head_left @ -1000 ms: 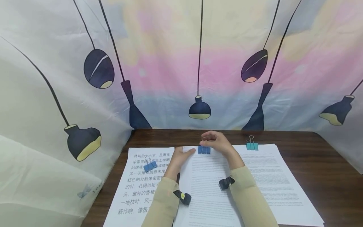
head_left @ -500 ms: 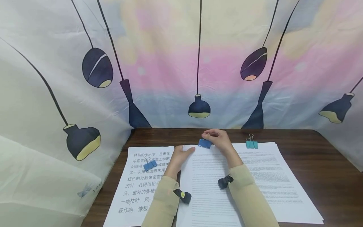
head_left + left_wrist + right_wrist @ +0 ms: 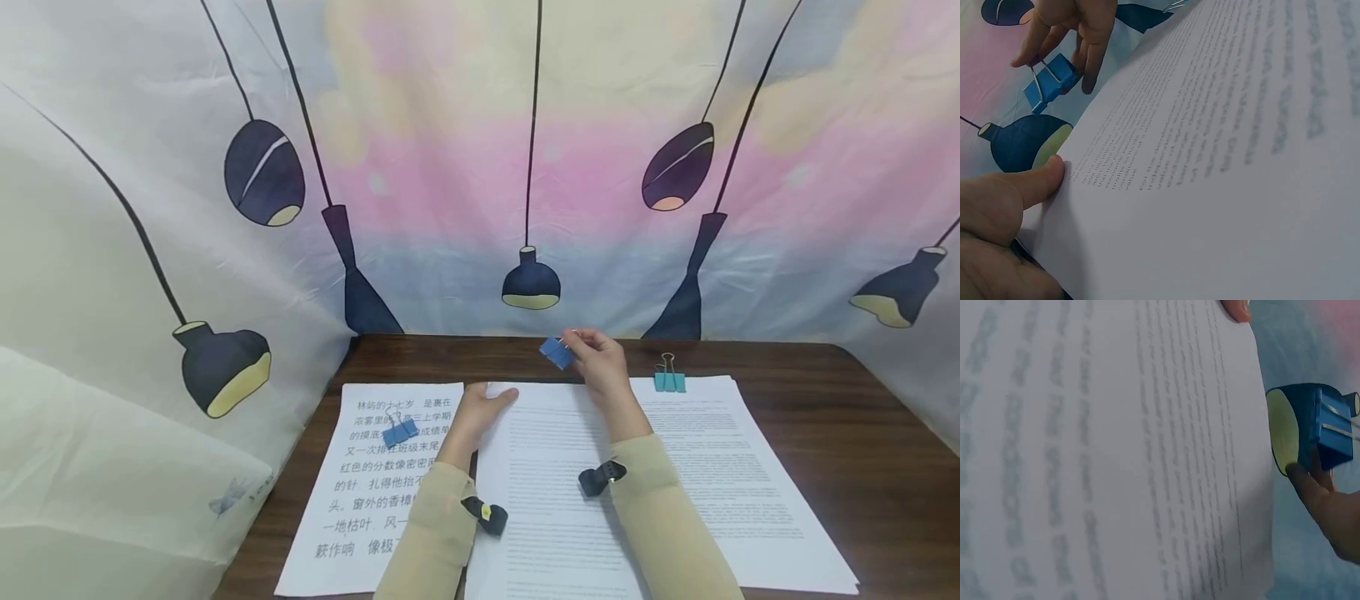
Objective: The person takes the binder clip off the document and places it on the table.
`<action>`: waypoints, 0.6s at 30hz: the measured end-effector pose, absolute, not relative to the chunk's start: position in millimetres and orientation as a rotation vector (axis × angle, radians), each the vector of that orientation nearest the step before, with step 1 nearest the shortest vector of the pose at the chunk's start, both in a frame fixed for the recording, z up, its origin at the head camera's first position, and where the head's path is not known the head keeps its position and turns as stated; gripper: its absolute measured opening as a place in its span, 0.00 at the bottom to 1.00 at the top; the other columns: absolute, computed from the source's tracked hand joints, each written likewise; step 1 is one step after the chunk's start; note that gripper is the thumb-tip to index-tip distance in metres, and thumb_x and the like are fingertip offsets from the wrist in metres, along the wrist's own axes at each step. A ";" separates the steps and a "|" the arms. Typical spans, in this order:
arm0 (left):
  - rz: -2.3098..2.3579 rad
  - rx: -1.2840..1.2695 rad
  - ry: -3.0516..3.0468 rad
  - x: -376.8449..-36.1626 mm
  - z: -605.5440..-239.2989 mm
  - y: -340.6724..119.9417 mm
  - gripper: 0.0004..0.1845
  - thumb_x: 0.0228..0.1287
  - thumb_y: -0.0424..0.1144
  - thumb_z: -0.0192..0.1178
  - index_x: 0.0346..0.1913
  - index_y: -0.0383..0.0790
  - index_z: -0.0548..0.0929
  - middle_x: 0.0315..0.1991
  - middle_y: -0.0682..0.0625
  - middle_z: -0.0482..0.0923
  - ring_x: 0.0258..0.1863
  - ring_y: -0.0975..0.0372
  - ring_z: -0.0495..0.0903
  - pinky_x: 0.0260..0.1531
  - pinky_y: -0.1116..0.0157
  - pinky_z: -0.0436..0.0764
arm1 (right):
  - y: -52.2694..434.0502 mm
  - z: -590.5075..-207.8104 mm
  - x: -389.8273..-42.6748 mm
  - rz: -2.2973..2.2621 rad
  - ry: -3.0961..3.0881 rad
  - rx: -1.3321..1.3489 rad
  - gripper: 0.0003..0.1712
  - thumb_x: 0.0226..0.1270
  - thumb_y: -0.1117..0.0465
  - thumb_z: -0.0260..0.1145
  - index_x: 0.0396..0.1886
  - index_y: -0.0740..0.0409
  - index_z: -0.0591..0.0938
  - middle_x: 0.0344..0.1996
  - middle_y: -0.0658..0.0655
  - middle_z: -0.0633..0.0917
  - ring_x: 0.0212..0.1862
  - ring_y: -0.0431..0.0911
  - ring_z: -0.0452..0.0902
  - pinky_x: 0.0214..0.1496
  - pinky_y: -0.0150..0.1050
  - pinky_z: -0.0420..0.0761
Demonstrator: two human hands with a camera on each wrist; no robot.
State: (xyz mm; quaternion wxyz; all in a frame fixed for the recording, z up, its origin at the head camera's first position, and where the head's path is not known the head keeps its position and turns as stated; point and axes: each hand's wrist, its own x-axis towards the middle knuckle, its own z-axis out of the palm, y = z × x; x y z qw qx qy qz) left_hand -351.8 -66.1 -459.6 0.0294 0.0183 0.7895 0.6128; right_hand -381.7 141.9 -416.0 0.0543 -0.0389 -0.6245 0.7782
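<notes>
I see the right hand (image 3: 604, 369) pinch a blue clip (image 3: 557, 353) while the left hand (image 3: 472, 415) grips the middle paper stack (image 3: 551, 492).

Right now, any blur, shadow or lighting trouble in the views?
Head: brightest, large characters on the left sheet readable, small print on the middle paper too fine. Left wrist: dimmer, print blurs toward the right, soft shadow beside the left hand. Right wrist: also dim, leftmost print blurred, paper shadowed at lower right.
</notes>
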 end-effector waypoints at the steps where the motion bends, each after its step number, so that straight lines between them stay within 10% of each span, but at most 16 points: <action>1: 1.890 0.052 2.452 -352.2 -460.1 -66.1 0.23 0.67 0.46 0.62 0.63 0.44 0.78 0.52 0.46 0.82 0.50 0.53 0.80 0.57 0.46 0.74 | 143.7 -415.1 -380.5 2.345 -1.978 -0.068 0.16 0.64 0.52 0.71 0.42 0.59 0.82 0.49 0.55 0.77 0.53 0.47 0.77 0.60 0.47 0.76; 10: 1.918 -0.007 2.594 -358.5 -460.7 -67.5 0.17 0.68 0.45 0.61 0.55 0.40 0.84 0.51 0.45 0.84 0.52 0.51 0.81 0.58 0.50 0.75 | 142.9 -418.7 -371.6 1.761 -2.698 0.481 0.20 0.66 0.47 0.68 0.44 0.59 0.86 0.46 0.54 0.85 0.46 0.50 0.78 0.47 0.45 0.77; 18: 2.001 -0.043 2.745 -356.9 -451.7 -66.8 0.15 0.73 0.42 0.56 0.57 0.42 0.82 0.51 0.47 0.83 0.54 0.54 0.80 0.56 0.53 0.76 | 181.5 -390.0 -363.0 1.743 -2.561 0.229 0.32 0.71 0.42 0.61 0.65 0.58 0.74 0.63 0.61 0.76 0.65 0.58 0.70 0.66 0.57 0.70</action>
